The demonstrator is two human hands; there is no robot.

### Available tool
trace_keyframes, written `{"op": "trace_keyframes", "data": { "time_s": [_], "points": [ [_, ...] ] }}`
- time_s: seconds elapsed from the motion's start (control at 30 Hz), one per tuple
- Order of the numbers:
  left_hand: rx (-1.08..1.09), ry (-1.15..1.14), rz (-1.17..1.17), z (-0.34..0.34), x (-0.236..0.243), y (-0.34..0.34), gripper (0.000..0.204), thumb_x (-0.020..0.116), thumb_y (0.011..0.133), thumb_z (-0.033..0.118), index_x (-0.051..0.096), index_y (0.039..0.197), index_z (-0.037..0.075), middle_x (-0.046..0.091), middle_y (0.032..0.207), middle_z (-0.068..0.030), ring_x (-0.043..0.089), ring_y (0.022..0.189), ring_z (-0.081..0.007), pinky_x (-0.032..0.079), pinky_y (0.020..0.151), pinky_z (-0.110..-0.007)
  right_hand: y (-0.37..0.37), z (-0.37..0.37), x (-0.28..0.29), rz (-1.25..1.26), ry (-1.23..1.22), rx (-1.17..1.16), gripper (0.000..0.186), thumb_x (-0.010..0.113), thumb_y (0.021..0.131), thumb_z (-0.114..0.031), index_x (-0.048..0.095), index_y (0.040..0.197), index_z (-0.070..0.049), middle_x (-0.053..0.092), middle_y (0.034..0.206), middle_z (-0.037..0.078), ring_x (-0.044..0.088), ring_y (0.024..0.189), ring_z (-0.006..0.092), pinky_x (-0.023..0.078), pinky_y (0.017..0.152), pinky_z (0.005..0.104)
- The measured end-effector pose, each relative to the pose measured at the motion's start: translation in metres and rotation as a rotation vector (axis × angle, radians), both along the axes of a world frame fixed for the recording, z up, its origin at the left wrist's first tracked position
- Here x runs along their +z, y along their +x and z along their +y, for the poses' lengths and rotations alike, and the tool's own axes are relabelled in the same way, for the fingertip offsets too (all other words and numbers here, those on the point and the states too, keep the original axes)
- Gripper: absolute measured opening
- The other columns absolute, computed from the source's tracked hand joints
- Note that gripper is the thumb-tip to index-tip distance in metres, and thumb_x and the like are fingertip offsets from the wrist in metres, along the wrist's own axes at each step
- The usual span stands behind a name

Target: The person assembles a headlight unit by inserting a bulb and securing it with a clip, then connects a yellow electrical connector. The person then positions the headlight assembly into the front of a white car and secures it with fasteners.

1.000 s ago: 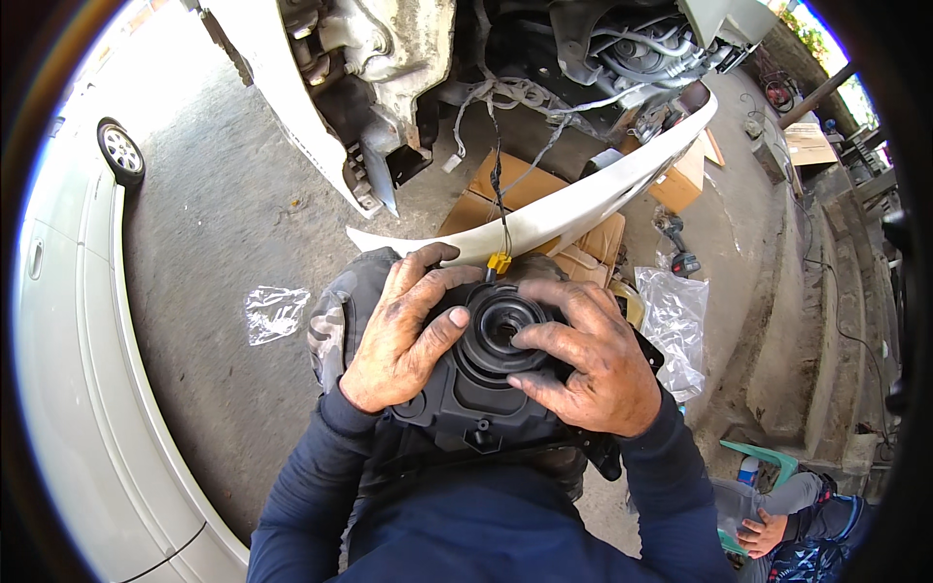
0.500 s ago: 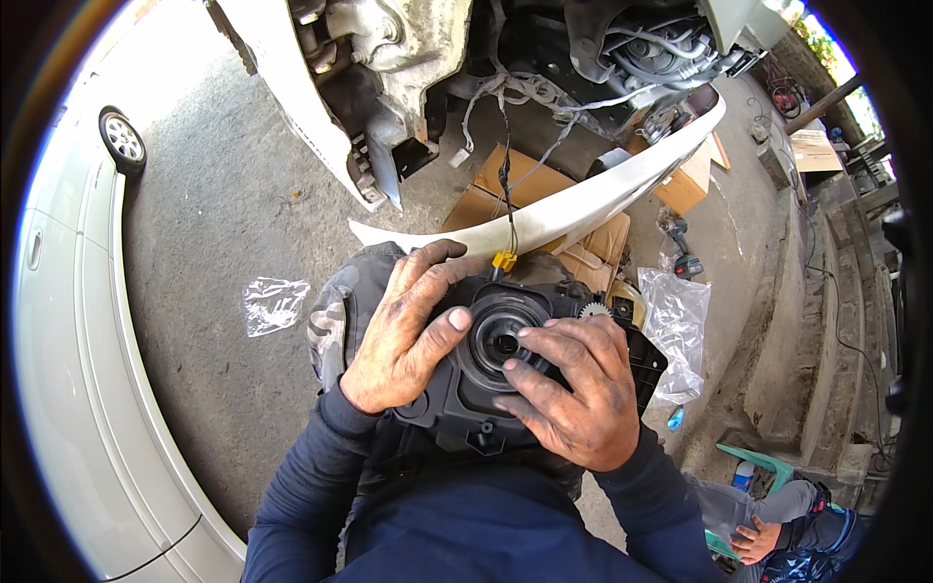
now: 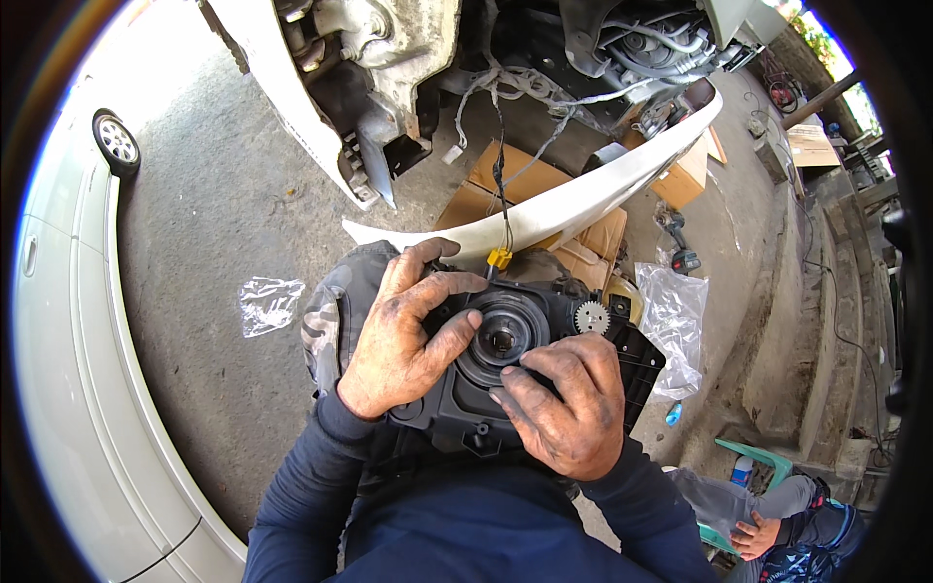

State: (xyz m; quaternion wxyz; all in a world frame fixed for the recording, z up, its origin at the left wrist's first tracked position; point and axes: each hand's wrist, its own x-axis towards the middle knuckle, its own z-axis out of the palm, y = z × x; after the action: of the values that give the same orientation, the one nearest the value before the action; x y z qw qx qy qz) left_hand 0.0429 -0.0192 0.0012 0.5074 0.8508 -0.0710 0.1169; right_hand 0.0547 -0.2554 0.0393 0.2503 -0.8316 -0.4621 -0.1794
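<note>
A black plastic headlight housing rests on my lap, back side up. A round ribbed rubber dust cover with a hole in its middle sits on it. My left hand lies spread over the housing's upper left, thumb against the cover's rim. With bent fingers, my right hand grips the cover's lower right edge; its fingertips are partly hidden. A yellow connector on dark wires sits at the housing's top edge. To the right of the cover is a pale toothed adjuster wheel.
A white bumper piece and cardboard lie ahead, below an opened car front. A power drill and clear plastic bag are at right. Another person's hand shows lower right; a parked white car stands left.
My right hand has slid down and slightly left, from the cover's middle to its lower edge, uncovering the toothed wheel. My left thumb has shifted slightly right along the rim.
</note>
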Motion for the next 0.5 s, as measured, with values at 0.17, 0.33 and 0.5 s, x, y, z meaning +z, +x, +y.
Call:
{"op": "trace_keyframes", "data": {
  "time_s": [0.17,0.33,0.5],
  "points": [
    [0.020,-0.083,0.040,-0.002,0.003,-0.004,0.042,0.083,0.090,0.023,0.076,0.129,0.008,0.054,0.150,-0.0239,0.052,0.141,-0.0430,0.046,0.116,-0.051,0.012,-0.010,0.014,0.152,-0.007,0.120,0.037,0.090,0.074,-0.018,0.078,0.108,-0.008,0.068,0.111,0.007,0.063,0.106,0.0294,0.053,0.094,0.0479],
    [-0.133,-0.044,-0.207,0.010,0.001,-0.007,0.057,0.095,0.070,0.037,0.078,0.119,0.014,0.050,0.156,-0.0228,0.042,0.149,-0.0523,0.035,0.122,-0.065,0.039,-0.027,0.020,0.163,-0.088,0.153,0.050,0.094,0.072,-0.030,0.078,0.114,-0.007,0.070,0.126,0.008,0.063,0.123,0.0326,0.049,0.104,0.0532],
    [-0.182,0.280,-0.316,0.009,0.000,-0.016,0.050,0.096,0.069,0.037,0.078,0.111,0.016,0.067,0.138,-0.0101,0.053,0.144,-0.0393,0.035,0.121,-0.067,0.047,-0.024,0.006,0.150,-0.120,0.236,0.046,0.093,0.075,-0.033,0.079,0.111,-0.008,0.070,0.128,0.008,0.061,0.128,0.0328,0.047,0.108,0.0540]
  ]
}}
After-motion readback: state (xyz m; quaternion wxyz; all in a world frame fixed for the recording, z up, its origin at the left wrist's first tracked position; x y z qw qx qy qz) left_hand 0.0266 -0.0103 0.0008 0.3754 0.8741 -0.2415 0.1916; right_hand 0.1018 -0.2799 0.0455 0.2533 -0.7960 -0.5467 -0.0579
